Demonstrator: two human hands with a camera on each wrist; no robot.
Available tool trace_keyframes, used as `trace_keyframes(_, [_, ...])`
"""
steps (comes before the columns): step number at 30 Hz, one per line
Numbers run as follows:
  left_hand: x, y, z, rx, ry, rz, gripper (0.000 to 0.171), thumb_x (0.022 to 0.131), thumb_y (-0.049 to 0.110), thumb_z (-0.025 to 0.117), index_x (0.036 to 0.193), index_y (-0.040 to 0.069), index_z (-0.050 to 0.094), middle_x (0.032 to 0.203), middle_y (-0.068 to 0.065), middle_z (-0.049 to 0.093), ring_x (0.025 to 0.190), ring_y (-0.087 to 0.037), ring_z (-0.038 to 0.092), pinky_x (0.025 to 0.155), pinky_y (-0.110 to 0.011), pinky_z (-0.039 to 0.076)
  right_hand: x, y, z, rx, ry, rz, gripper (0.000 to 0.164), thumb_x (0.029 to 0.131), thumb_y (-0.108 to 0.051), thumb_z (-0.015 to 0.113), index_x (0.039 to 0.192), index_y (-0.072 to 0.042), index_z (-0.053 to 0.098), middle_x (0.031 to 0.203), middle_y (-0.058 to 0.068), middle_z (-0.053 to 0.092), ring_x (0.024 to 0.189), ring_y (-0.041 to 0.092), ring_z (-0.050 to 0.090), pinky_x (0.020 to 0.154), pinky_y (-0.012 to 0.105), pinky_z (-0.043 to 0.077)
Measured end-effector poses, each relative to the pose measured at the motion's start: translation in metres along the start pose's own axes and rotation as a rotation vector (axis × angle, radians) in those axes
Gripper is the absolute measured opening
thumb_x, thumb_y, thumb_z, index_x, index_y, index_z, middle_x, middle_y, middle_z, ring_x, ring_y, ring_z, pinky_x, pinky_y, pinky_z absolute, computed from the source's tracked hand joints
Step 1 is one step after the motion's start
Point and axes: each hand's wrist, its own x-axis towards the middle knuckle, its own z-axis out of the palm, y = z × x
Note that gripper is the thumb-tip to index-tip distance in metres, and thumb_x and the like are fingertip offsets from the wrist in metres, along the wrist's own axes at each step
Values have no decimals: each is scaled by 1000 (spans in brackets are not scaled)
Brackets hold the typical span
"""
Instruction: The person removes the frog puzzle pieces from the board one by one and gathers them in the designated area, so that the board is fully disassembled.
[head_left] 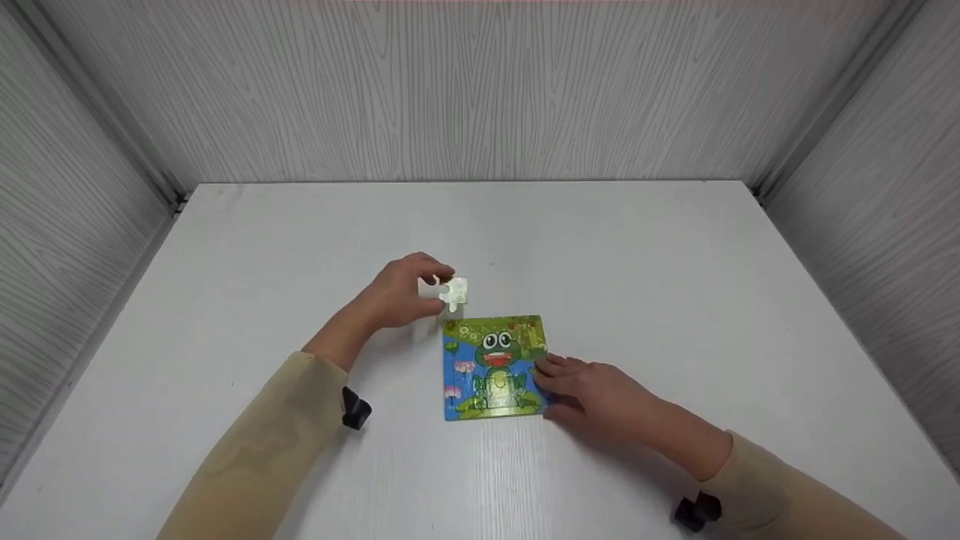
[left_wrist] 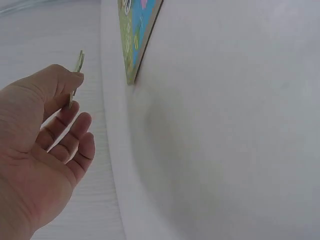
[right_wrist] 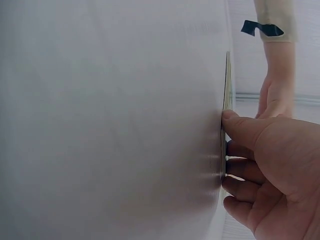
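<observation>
In the head view a frog jigsaw puzzle point(head_left: 499, 367) in green and blue lies flat on the white table. My left hand point(head_left: 405, 291) pinches a small pale jigsaw piece point(head_left: 456, 291) between thumb and fingers, just beyond the puzzle's far left corner. The left wrist view shows that piece point(left_wrist: 78, 62) almost edge-on, raised off the table, with the other fingers loosely bent. My right hand point(head_left: 592, 394) rests against the puzzle's right side, fingertips on its edge and thumb by the near right corner. In the right wrist view the puzzle point(right_wrist: 227, 85) appears as a thin edge beside the fingertips.
The white table point(head_left: 645, 262) spreads out around the puzzle. Grey wood-grained panels stand at the back point(head_left: 465, 90), left and right. Black clips point(head_left: 355, 409) are fastened to both beige sleeves point(head_left: 262, 450).
</observation>
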Motion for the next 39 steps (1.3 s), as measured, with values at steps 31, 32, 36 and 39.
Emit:
trace_keyframes(31, [3,-66,-23,-61,12,-220,46,96,7,70,141,7,63,142,-13,57,133,-33,50,115,-50,40,-2,-1,-2,19,-24,34,57,103,-31,72,150,-3,58,158,15,51,146,38,48,111,55,46])
trace_keyframes(32, [4,-66,-22,-56,10,-218,46,96,7,71,141,7,63,142,-12,57,133,-33,50,115,-50,40,-2,-1,-2,17,-25,35,57,103,-31,72,151,-3,57,159,15,50,146,38,48,111,55,46])
trace_keyframes(36, [6,-66,-21,-49,7,-221,46,96,8,71,141,8,63,143,-12,56,134,-32,50,117,-50,37,-4,-1,-3,5,-15,27,56,104,-30,71,150,-3,58,158,16,51,146,38,48,111,55,46])
trace_keyframes(39, [7,-65,-21,-54,6,-226,46,96,8,71,141,8,63,144,-12,54,134,-32,49,118,-51,36,-5,0,-3,4,-7,20,55,104,-29,71,150,-3,58,158,16,51,145,38,49,111,55,46])
